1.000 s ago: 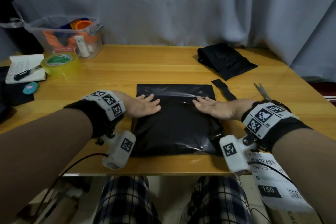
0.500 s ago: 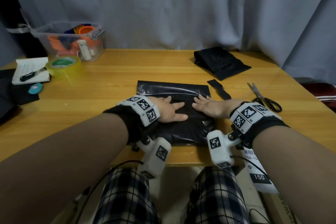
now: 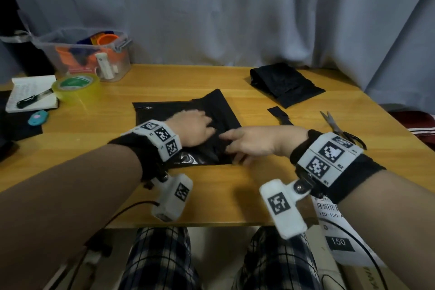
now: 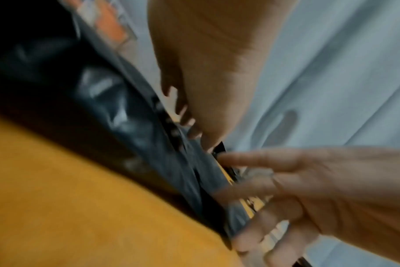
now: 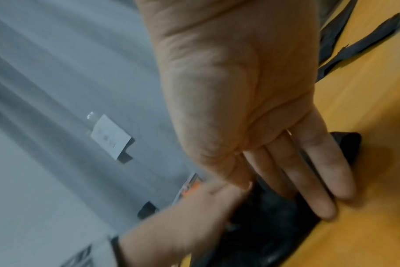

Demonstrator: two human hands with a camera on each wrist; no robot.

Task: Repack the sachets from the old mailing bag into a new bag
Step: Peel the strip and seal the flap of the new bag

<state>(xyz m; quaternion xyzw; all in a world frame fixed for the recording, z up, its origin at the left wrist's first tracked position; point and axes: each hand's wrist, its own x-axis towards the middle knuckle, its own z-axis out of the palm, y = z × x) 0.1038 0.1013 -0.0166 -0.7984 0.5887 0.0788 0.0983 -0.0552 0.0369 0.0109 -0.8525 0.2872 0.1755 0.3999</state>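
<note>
A black mailing bag (image 3: 164, 113) lies in the middle of the wooden table (image 3: 235, 195), its right part raised into a fold. My left hand (image 3: 195, 128) rests on the bag's middle with its fingers (image 4: 194, 130) stretched onto the plastic. My right hand (image 3: 249, 145) holds the bag's near right edge, thumb (image 5: 240, 180) on top and straight fingers (image 5: 317, 180) along the underside. No sachets show. Both wrist views are blurred.
A second, folded black bag (image 3: 286, 83) lies at the back right, with a cut black strip (image 3: 280, 115) and scissors (image 3: 339, 129) nearer. At the left are a clear box (image 3: 87, 54), a tape roll (image 3: 75, 85) and a notebook (image 3: 31, 93). A shipping label (image 3: 341, 231) hangs at the front right.
Both hands lay flat and apart on the bag; now they have come together. The right hand has taken hold of the bag's right edge, and that side is lifted and folding leftward.
</note>
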